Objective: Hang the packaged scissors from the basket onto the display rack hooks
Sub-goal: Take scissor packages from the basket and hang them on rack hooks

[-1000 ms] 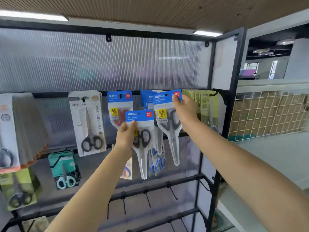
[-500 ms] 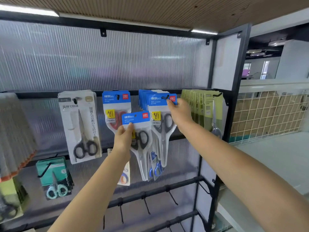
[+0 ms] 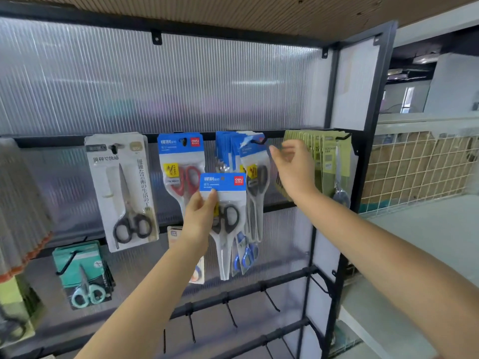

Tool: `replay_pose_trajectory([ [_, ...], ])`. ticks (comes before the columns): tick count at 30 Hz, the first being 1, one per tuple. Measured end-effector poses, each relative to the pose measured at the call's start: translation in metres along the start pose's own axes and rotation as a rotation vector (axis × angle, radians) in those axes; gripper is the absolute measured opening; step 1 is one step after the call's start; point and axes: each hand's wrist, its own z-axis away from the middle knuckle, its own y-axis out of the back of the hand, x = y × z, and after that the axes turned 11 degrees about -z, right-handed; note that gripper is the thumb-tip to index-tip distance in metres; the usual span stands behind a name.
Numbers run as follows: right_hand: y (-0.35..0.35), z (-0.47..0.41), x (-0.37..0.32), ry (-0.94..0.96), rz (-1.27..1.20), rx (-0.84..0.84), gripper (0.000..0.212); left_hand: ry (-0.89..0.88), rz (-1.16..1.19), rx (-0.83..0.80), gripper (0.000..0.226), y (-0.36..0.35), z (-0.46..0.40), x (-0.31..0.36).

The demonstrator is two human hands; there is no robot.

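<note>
Black rack point(image 3: 334, 255) fills the scene. Nearest, the left hand point(image 3: 199, 216) pinches a blue-topped scissors pack point(image 3: 225, 203) below the hooks. Farther right, the right hand point(image 3: 293, 169) hangs spread beside hung packs point(image 3: 248, 156) on a hook point(image 3: 258, 141).

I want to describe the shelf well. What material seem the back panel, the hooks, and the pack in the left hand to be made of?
Back panel: likely translucent ribbed plastic; light glows through its fine vertical ribs.
Hooks: probably black-coated metal wire, thin and matte.
Pack in the left hand: glossy clear plastic under a blue printed card header.
</note>
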Motion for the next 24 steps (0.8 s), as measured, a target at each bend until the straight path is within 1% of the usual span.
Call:
replay_pose_trajectory([
  [2, 0.018, 0.008, -0.009, 0.053, 0.022, -0.123, 0.024, -0.03, -0.02, -0.001, 0.012, -0.006, 0.007, 0.0],
  [3, 0.026, 0.01, -0.013, 0.058, 0.044, -0.208, 0.023, -0.052, -0.022, 0.0, 0.009, -0.009, 0.011, 0.001],
  [5, 0.037, 0.014, -0.021, 0.035, 0.09, -0.378, 0.026, -0.111, -0.004, 0.009, 0.012, -0.015, 0.021, 0.005],
  [6, 0.04, 0.016, -0.024, 0.013, 0.098, -0.44, 0.027, -0.14, 0.008, 0.016, 0.014, -0.017, 0.026, 0.005],
  [8, 0.042, 0.019, -0.03, -0.027, 0.077, -0.503, 0.028, -0.174, 0.016, 0.018, 0.017, -0.023, 0.034, 0.009],
  [11, 0.039, 0.023, -0.036, -0.027, 0.061, -0.545, 0.025, -0.203, 0.012, 0.004, 0.023, -0.031, 0.039, 0.014],
  [14, 0.034, 0.024, -0.039, 0.02, 0.067, -0.578, 0.005, -0.194, 0.024, -0.004, 0.022, -0.037, 0.041, 0.018],
  [15, 0.034, 0.023, -0.041, 0.035, 0.069, -0.579, 0.003, -0.186, 0.03, -0.011, 0.021, -0.038, 0.041, 0.019],
  [17, 0.036, 0.019, -0.043, 0.075, 0.061, -0.57, 0.004, -0.178, 0.024, -0.053, 0.017, -0.038, 0.039, 0.016],
  [20, 0.041, 0.009, -0.046, 0.11, 0.047, -0.532, 0.005, -0.138, -0.014, -0.17, 0.01, -0.036, 0.038, 0.012],
  [22, 0.044, 0.0, -0.047, 0.111, 0.046, -0.497, 0.004, -0.119, -0.032, -0.24, 0.012, -0.037, 0.039, 0.01],
  [24, 0.046, -0.009, -0.048, 0.105, 0.052, -0.465, 0.004, -0.123, -0.018, -0.268, 0.015, -0.039, 0.04, 0.011],
])
